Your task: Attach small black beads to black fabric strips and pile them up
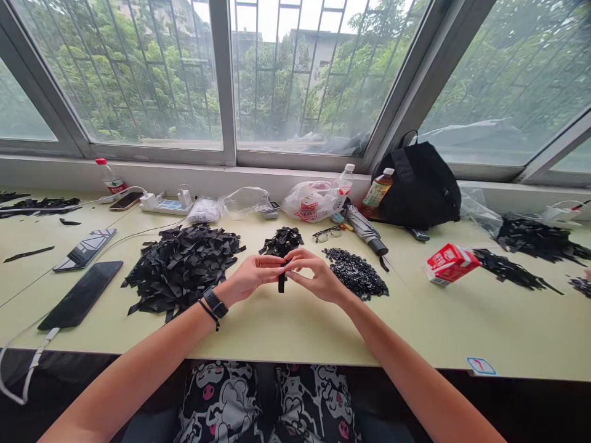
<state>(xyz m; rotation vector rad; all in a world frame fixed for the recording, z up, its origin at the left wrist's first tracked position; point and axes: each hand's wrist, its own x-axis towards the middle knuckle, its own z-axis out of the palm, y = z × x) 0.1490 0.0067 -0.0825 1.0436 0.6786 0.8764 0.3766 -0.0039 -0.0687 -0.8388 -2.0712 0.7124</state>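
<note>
**Both hands on one black strip (pixel 281 282), window bench edition**

Okay, so here's the setup: the left hand (pixel 252 277) and right hand (pixel 318 278) are up over a pale green table (pixel 277 335), fingertips meeting, both pinching that strip tight. Nothing's been released. The strip's tail hangs down just below the fingers, and you can't really see the top bit because the fingers cover it.

Right behind the hands sits a small heap of black strips (pixel 281 241). Off to the left there's a much bigger pile of black strips (pixel 180 271), and to the right a mound of small black pieces (pixel 355 274), too tiny to tell what they are. The left wrist has a black watch (pixel 215 302) on it.

Farther back you've got glasses (pixel 327 233), a folded umbrella (pixel 367 229), and a black backpack (pixel 418 187) against the window. There's also a red-and-white carton (pixel 450 264) lying on its side over on the right.
</note>
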